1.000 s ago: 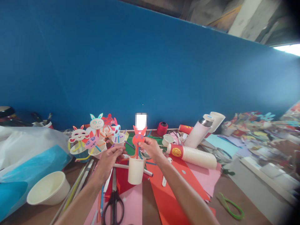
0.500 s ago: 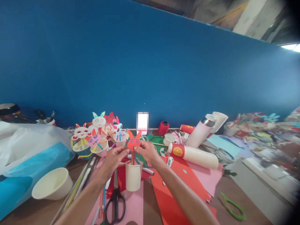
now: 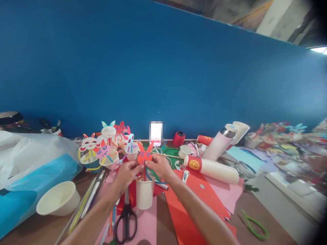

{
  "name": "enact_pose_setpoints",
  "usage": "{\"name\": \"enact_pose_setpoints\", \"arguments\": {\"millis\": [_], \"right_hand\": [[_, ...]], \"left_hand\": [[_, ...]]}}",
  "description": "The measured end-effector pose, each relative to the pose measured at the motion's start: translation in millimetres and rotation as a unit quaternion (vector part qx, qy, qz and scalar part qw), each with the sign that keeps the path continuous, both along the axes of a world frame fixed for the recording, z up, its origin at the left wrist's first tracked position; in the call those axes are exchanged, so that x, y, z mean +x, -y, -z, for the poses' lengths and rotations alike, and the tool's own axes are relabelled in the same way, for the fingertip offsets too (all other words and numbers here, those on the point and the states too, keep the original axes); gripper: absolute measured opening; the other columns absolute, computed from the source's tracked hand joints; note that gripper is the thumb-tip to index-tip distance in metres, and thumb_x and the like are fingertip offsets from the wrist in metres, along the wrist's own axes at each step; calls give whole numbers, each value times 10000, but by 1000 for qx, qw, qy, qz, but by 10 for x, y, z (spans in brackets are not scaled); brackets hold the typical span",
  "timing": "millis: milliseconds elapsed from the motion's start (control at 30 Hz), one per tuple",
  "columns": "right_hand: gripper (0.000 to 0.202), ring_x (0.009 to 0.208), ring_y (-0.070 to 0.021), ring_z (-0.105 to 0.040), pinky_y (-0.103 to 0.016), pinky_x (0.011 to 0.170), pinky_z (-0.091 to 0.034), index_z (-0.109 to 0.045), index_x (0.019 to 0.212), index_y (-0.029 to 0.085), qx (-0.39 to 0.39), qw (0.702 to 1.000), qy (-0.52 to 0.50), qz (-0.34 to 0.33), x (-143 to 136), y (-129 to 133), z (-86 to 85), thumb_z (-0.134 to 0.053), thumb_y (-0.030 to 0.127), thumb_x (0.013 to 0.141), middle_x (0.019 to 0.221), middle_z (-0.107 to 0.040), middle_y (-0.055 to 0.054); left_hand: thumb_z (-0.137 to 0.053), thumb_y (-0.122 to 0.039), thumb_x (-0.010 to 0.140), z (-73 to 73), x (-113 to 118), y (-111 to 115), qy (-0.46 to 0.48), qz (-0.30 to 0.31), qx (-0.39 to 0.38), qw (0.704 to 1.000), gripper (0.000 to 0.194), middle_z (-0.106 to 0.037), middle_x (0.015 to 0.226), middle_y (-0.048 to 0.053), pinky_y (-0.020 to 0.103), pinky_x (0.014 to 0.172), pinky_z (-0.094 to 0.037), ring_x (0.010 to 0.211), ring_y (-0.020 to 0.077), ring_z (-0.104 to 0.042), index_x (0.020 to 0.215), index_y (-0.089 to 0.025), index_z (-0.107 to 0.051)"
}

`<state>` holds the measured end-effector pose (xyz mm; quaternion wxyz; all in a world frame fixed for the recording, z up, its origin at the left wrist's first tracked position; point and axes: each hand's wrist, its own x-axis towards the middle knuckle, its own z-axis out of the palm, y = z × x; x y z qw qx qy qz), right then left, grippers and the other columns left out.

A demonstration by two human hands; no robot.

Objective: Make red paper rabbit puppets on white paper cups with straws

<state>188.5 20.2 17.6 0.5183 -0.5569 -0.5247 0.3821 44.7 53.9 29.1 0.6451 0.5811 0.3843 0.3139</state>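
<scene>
Two hands meet at the red paper rabbit: the left hand and right hand pinch its lower edge from either side, fingers narrow, neither clearly nearer. Its long axis runs upright, strips dropping into the white cup below, mid-tabletop, short of the back edge.

The left hand, left of the white paper cup, is bare — so is the right hand, right of it. Both forearms are bare too — slim, and thinner toward the hands.
</scene>
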Motion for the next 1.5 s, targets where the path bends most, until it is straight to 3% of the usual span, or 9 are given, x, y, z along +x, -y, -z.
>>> {"name": "enact_pose_setpoints", "arguments": {"millis": [400,600,800,1000,1200,1500], "right_hand": [[137,540,-81,-423,-179,500,-331,-594,727,147,6,999,34,10,-7,-1,64,-525,260,697,623,-525,28],[116,504,-71,-392,-181,479,-315,-581,711,144,-2,1000,-24,-10,-20,2,63,-537,250,697,583,-496,36],[237,527,-90,-454,-205,531,-367,-600,736,150,9,998,-60,-20,0,5,7,-525,375,745,592,-528,14],[371,531,-94,-483,-213,542,-385,-556,614,155,4,995,-99,-16,85,-27,9,-461,472,781,601,-546,-9],[244,523,-87,-484,-199,521,-366,-579,648,155,-28,998,-43,-38,75,-4,5,-577,391,710,592,-562,10],[176,494,-76,-467,-178,472,-343,-567,638,139,-51,998,9,-22,40,-23,88,-591,309,676,545,-543,27]], "left_hand": [[-575,-313,635,44,-10,-7,-45,-19,52,997,167,-646,616,6,246,606,-426,631,172,-581,624,-151,-615],[-571,-360,623,43,-6,-4,-53,-34,58,996,223,-639,600,15,240,563,-417,609,172,-576,631,-145,-630],[-580,-319,613,39,-16,-7,-31,-52,57,997,190,-608,562,2,239,532,-404,541,148,-542,643,-137,-628],[-580,-314,614,101,-22,-35,-30,-56,61,996,180,-584,550,-4,237,530,-396,541,143,-531,629,-137,-610],[-557,-321,630,124,-25,-58,-45,-60,79,994,186,-588,561,0,231,523,-388,547,142,-529,612,-140,-596],[-533,-355,620,46,-25,7,-101,-70,114,986,222,-573,525,-15,226,470,-352,500,132,-505,569,-147,-593]]}}
